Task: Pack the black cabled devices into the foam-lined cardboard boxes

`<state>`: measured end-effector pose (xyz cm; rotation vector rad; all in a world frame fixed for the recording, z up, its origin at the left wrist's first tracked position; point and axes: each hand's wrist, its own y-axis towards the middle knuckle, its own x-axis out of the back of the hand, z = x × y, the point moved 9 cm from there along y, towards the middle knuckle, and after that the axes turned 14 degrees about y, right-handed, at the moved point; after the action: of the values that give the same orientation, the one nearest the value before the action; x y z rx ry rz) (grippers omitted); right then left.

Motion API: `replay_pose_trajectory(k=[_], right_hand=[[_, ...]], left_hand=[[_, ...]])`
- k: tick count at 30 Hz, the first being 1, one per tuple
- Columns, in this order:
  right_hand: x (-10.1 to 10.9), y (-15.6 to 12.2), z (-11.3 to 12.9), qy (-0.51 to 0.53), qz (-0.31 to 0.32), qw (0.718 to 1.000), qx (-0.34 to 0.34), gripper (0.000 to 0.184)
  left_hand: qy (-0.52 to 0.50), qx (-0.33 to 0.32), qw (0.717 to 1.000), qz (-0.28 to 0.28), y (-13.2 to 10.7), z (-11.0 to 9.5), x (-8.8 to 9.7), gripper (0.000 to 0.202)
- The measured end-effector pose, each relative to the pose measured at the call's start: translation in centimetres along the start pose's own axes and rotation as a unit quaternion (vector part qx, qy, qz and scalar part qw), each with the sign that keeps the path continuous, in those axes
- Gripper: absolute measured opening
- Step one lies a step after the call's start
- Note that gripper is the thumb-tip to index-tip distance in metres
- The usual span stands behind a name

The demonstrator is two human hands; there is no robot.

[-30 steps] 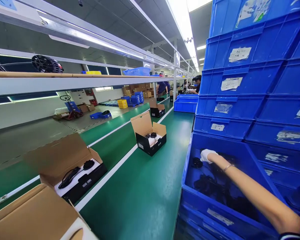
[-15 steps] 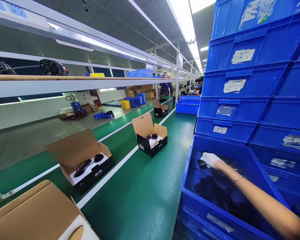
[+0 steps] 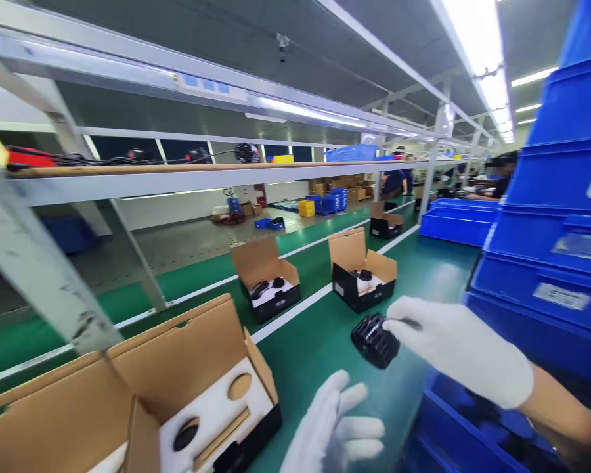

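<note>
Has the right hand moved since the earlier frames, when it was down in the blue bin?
Yes. The right hand has come up out of the blue bin, leftward over the green belt, gripping a black ribbed part.

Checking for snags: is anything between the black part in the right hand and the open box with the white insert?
Nothing visible: the black part hangs over bare green belt; the left hand sits lower, beside the open box.

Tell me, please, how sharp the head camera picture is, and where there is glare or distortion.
Head view: the right hand and the black ribbed part it holds are slightly motion-blurred, the left hand too; the grey post at left is smeared; the ceiling light strip is blown out white; the shelf lines bend with wide-angle distortion; the far open boxes stay fairly sharp.
</note>
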<state>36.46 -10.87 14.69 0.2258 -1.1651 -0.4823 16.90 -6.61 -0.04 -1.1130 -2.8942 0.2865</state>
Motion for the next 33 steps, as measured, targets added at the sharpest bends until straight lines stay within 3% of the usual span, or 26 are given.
replay_pose_trajectory(k=[1, 3, 5, 8, 11, 13, 15, 18, 20, 23, 27, 33], right_hand=[[-1.4, 0.1, 2.5, 0.001, 0.009, 0.998, 0.067, 0.022], [-3.8, -0.6, 7.4, -0.008, 0.005, 0.976, 0.219, 0.026], [-5.3, -2.4, 11.8, -0.022, -0.030, 0.928, 0.370, 0.027], [-6.8, -5.0, 15.9, -0.058, -0.082, 0.863, 0.495, 0.034], [-8.1, -6.0, 17.7, -0.053, -0.078, 0.841, 0.532, 0.036], [-8.5, -5.9, 18.1, 0.018, -0.043, 0.847, 0.529, 0.031], [-9.3, -4.9, 18.0, 0.109, 0.042, 0.863, 0.492, 0.027], [-10.6, -3.4, 17.1, 0.228, 0.152, 0.868, 0.414, 0.033], [-10.7, -2.2, 16.0, 0.284, 0.144, 0.880, 0.352, 0.035], [-11.1, -1.0, 14.0, 0.323, 0.108, 0.902, 0.266, 0.031], [-12.1, -1.3, 13.2, 0.336, 0.114, 0.905, 0.234, 0.031], [-13.6, -1.9, 12.1, 0.371, 0.156, 0.904, 0.142, 0.033]], left_hand=[[-0.120, 0.018, 0.991, 0.056, 0.8, 0.6, -1.2, 0.085], [-0.281, 0.021, 0.947, 0.154, 1.4, 0.6, -2.2, 0.088], [-0.350, 0.015, 0.917, 0.194, 1.0, 0.4, -1.2, 0.080], [-0.472, 0.008, 0.872, 0.127, -0.2, 0.3, 2.2, 0.061], [-0.541, -0.011, 0.841, 0.027, -0.8, 0.7, 4.9, 0.046], [-0.567, -0.014, 0.824, 0.006, -0.8, 1.1, 5.4, 0.043], [-0.600, -0.020, 0.799, 0.000, -0.6, 1.5, 5.6, 0.044], [-0.606, -0.054, 0.793, 0.030, -0.6, 1.2, 5.5, 0.060], [-0.583, -0.106, 0.804, 0.053, -0.9, 0.2, 5.6, 0.062], [-0.541, -0.169, 0.823, 0.039, -1.5, -0.8, 6.4, 0.049], [-0.487, -0.193, 0.852, 0.022, -1.4, -0.8, 7.0, 0.048], [-0.485, -0.162, 0.859, -0.017, -1.2, 0.0, 7.6, 0.040]])
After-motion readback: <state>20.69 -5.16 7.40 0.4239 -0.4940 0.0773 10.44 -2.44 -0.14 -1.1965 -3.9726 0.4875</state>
